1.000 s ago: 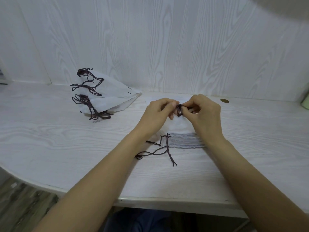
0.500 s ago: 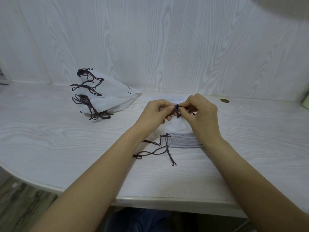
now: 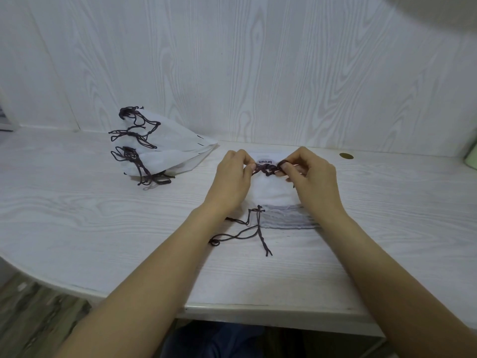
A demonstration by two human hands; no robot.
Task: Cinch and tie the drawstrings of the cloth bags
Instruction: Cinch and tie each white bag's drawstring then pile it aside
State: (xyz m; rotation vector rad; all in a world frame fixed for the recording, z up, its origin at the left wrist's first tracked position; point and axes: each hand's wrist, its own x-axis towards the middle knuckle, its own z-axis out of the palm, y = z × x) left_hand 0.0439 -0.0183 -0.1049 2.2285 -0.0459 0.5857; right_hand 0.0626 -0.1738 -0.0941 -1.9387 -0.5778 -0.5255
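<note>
Fingers (image 3: 249, 167) of left hand (image 3: 231, 182) pinching one end of dark cord (image 3: 267, 168); fingers (image 3: 282, 168) of right hand (image 3: 313, 180) pinching the other end, thumb and forefinger curled round it. Cord stretched short between the two hands, bunched in a small knot at the middle, just above the gathered mouth of white bag (image 3: 271, 195). Bag lying on bench (image 3: 77, 215), between the wrists, its far end showing a round label with dark letters. Under the bag, a grey layered stack (image 3: 289, 220) of more cloth, edges stepped toward the near side. Loose cord (image 3: 251, 229) trailing from the stack's near left corner across the bench, beside the left wrist, knotted at the top and frayed at the end. Farther left, well apart from the hands, pile (image 3: 170, 151) of white bags, mouths cinched and pointing left, dark cords looped and tied at each. Small brass disc (image 3: 346, 156) set in the bench to the right of the right hand, near the wall. Pale green object (image 3: 472, 157) at the right edge, cut off by the frame. White wood-grain wall (image 3: 258, 73) behind. Both forearms bare, reaching in from the near edge.
</note>
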